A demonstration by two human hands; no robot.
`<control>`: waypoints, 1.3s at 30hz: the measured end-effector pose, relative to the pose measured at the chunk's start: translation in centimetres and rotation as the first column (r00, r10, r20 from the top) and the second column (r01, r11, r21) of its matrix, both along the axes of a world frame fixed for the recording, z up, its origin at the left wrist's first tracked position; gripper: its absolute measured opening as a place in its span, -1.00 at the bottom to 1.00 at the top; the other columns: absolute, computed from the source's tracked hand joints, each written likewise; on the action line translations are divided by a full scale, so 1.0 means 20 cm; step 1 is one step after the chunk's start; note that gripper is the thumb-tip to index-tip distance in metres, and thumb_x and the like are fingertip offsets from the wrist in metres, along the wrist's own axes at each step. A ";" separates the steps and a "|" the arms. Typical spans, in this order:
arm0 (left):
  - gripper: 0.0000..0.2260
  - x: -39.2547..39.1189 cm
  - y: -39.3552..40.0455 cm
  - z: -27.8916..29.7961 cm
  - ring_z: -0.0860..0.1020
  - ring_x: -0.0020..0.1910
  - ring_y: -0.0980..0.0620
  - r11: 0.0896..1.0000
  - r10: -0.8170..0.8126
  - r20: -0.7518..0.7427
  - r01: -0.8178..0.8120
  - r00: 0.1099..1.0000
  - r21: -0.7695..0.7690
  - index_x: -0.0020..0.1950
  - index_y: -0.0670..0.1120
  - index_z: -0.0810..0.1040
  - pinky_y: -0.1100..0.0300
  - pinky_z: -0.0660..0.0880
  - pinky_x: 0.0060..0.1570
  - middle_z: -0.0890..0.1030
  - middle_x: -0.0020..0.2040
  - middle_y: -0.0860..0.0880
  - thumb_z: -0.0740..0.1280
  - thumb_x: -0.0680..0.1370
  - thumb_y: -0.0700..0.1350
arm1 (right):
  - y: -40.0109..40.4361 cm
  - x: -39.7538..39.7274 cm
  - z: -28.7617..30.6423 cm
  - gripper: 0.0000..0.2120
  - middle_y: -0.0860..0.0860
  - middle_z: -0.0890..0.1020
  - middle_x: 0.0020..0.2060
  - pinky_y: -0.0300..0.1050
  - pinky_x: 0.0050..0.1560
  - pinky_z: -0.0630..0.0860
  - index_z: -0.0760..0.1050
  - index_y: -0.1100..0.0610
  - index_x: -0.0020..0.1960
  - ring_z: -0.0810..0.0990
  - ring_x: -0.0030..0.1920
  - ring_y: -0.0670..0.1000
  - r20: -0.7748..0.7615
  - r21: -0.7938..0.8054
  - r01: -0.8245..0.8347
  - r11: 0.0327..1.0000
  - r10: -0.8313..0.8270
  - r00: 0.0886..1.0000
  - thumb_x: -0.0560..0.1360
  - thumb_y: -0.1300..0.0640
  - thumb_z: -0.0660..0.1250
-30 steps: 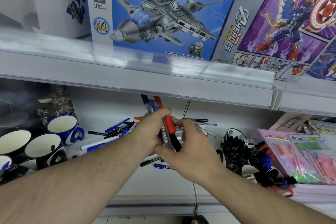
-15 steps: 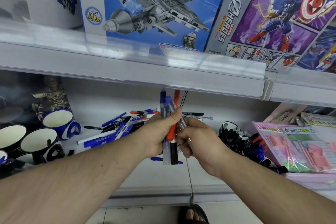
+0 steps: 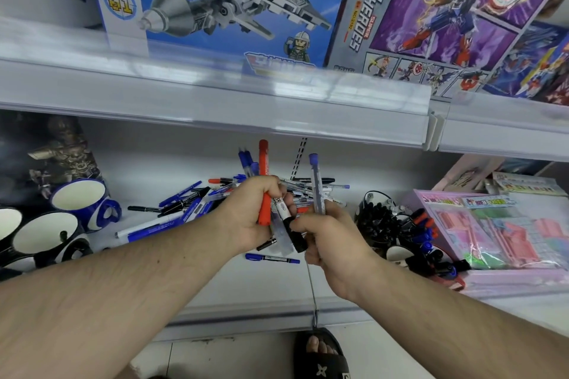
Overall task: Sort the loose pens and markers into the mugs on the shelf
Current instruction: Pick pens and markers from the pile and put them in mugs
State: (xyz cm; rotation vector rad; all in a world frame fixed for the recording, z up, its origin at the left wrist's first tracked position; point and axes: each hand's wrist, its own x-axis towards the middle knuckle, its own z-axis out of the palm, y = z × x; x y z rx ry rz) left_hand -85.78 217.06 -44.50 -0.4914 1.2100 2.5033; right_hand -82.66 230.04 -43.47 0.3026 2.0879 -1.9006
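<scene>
Several pens [image 3: 264,181] gripped upright, both hands [image 3: 252,215]

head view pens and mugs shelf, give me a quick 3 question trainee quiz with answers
1. True or false: the left hand holds a bundle of pens that includes a red marker.
2. Multiple choice: the pen with the blue cap in the right hand is A) lying flat on the shelf, B) held roughly upright, C) standing in a mug.
3. Fill in: the blue mug with the white inside sits to the ____ of the loose pen pile.

Key: 1 true; 2 B; 3 left
</scene>
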 end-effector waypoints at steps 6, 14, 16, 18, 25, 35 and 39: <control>-0.88 0.00 0.04 0.00 0.53 -0.48 -0.10 0.995 -0.092 0.044 0.094 0.995 -0.027 -0.24 -0.16 0.44 0.13 0.55 -0.44 0.49 -0.37 -0.15 0.13 0.40 -0.29 | -0.02 0.06 -0.02 -0.59 -0.07 0.67 -0.24 -0.11 -0.15 0.63 0.51 -0.03 -0.02 0.66 -0.21 -0.03 -0.252 0.401 -0.119 0.908 0.234 0.939 0.22 0.04 0.61; -0.83 -0.02 0.06 0.00 0.56 -0.30 -0.12 0.992 -0.122 0.053 0.122 0.991 -0.005 -0.23 -0.15 0.46 -0.01 0.57 -0.08 0.54 -0.32 -0.15 0.13 0.45 -0.33 | 0.05 0.02 0.02 -0.94 -0.08 0.47 -0.44 -0.21 -0.43 0.34 0.49 0.10 -0.17 0.38 -0.44 -0.09 -0.207 0.548 -0.142 0.825 0.298 0.932 0.41 0.19 0.37; -0.86 -0.02 0.04 -0.01 0.59 -0.23 -0.14 0.983 -0.177 0.042 0.178 0.983 -0.040 -0.14 -0.15 0.52 -0.04 0.57 -0.07 0.59 -0.23 -0.18 0.19 0.50 -0.30 | 0.06 0.00 0.02 -0.94 -0.01 0.45 -0.47 -0.18 -0.46 0.22 0.47 0.18 -0.18 0.30 -0.51 -0.06 -0.117 0.308 -0.146 0.940 0.189 0.975 0.47 0.23 0.28; -0.90 -0.02 0.03 -0.02 0.61 -0.21 -0.11 0.968 -0.229 0.037 0.231 0.973 -0.101 -0.02 -0.14 0.56 -0.01 0.54 -0.16 0.63 -0.16 -0.17 0.25 0.57 -0.23 | 0.07 -0.01 0.03 -0.89 0.04 0.44 -0.49 -0.18 -0.45 0.08 0.44 0.21 -0.16 0.20 -0.54 -0.03 0.008 0.046 -0.117 0.992 0.117 0.993 0.51 0.28 0.18; -0.85 -0.03 -0.01 -0.06 0.58 -0.32 0.01 0.952 -0.118 0.086 0.138 0.989 -0.272 0.08 -0.12 0.56 0.11 0.51 -0.29 0.60 -0.30 -0.07 0.42 0.53 -0.18 | 0.18 -0.04 0.05 -0.78 0.11 0.48 -0.41 -0.06 -0.32 0.48 0.51 0.23 -0.11 0.48 -0.45 0.11 0.183 -0.194 -0.092 0.977 0.129 0.975 0.55 0.30 0.09; -0.97 -0.02 0.08 -0.04 0.63 -0.12 -0.04 0.902 -0.243 -0.057 0.204 0.968 -0.380 -0.04 -0.07 0.61 0.03 0.51 -0.04 0.70 -0.15 -0.08 0.39 0.55 -0.13 | 0.20 -0.02 -0.03 -0.89 0.09 0.53 -0.36 -0.15 -0.40 0.40 0.42 0.17 0.04 0.53 -0.42 0.11 0.219 0.099 -0.284 0.954 0.257 0.941 0.61 0.21 0.12; -0.92 0.00 0.15 -0.07 0.67 -0.02 -0.10 0.879 -0.316 -0.052 0.271 0.947 -0.391 0.02 -0.13 0.65 0.01 0.56 0.06 0.72 -0.06 -0.12 0.39 0.55 -0.22 | 0.19 0.01 -0.03 -0.93 0.10 0.52 -0.35 -0.11 -0.36 0.47 0.38 0.03 0.00 0.60 -0.37 0.12 0.180 0.238 -0.368 0.899 0.332 0.926 0.62 0.15 0.14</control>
